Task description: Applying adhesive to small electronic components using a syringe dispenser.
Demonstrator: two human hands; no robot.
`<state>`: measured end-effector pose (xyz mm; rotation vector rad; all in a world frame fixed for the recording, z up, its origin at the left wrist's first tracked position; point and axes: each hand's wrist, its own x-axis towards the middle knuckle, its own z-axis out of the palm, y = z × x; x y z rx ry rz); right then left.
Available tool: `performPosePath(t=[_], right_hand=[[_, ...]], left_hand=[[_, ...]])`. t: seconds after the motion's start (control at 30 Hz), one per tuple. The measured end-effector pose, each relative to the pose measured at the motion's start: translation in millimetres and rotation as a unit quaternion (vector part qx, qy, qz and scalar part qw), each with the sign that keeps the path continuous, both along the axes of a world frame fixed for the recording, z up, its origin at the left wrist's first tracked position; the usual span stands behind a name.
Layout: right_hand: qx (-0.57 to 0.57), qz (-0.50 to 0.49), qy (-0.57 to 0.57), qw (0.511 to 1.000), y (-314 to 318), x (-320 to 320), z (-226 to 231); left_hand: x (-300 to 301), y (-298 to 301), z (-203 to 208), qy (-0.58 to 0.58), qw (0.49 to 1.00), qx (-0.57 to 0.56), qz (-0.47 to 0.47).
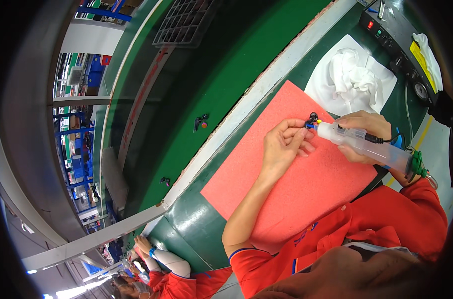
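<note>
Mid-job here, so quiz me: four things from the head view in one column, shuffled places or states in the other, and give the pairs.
Things:
1. Translucent syringe
2. Small dark part
3. Crumpled white cloth
4. Black control box

Places and states:
A. Lying on a white sheet
B. Showing a round gauge
C. Gripped in the right hand
D. At the fingertips of the left hand

Pairs: 1-C, 2-D, 3-A, 4-B
</note>
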<state>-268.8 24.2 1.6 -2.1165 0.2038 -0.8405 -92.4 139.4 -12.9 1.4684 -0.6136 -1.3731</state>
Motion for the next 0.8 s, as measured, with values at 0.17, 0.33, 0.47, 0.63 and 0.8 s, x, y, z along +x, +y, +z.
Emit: performPosePath(t=[0.17,0.33,0.47,0.63,0.8], right_hand=[[0.001,-0.002,-0.004,1.0,-0.3,0.4,-1.2],[-0.004,-0.008,-0.01,1.0,0.7,1.1,0.5],[0.0,-0.014,-0.001,1.0,1.7,-0.3,0.0],[-0.006,-0.026,-0.001,1.0,2.4,-0.3,-0.8],[0.0,-0.025,-0.012,1.0,1.0,0.2,-1.2]], left_hand=[[0.9,-0.4,-0.9,0.004,1.0,0.001,0.0],[0.5,-0.7,-0.2,-0.001,1.0,0.003,0.001],[-0.1,-0.1,0.6,-0.006,1.0,0.008,0.001],[0.0,0.1,-0.2,-0.006,1.0,0.006,0.002],[0.7,0.3,-0.4,-0.007,1.0,0.01,0.001]])
